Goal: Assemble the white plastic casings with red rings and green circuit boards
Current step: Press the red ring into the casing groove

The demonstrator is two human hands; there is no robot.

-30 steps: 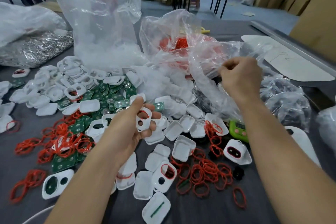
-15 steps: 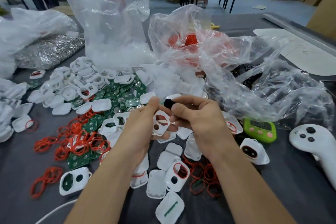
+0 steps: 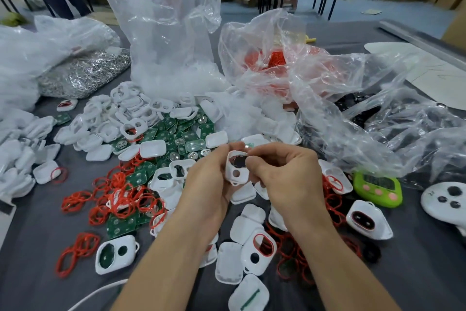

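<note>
On the grey desk [image 3: 30, 247] nearest lies a ringed casing [image 3: 258, 251]. Above it, the left hand [image 3: 206, 184] curls its grip round a white casing [image 3: 237, 173]. The right hand [image 3: 285, 174] has its grip pinching a black piece [image 3: 239, 161] at the casing's large opening. Red rings [image 3: 121, 199] lie left, green circuit boards [image 3: 176, 131] farther.

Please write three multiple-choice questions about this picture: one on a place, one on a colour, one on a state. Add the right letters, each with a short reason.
1. Where is the green timer, seen from the held casing?
A) to its left B) to its right C) under it
2. What colour is the piece that the right hand pinches at the casing's large opening?
A) yellow B) blue C) black
3. How is the casing?
A) gripped by the left hand above the table B) lying flat C) inside a bag

1 B: it lies beyond the right hand. 2 C: the piece looks black. 3 A: fingers curl round it.
</note>
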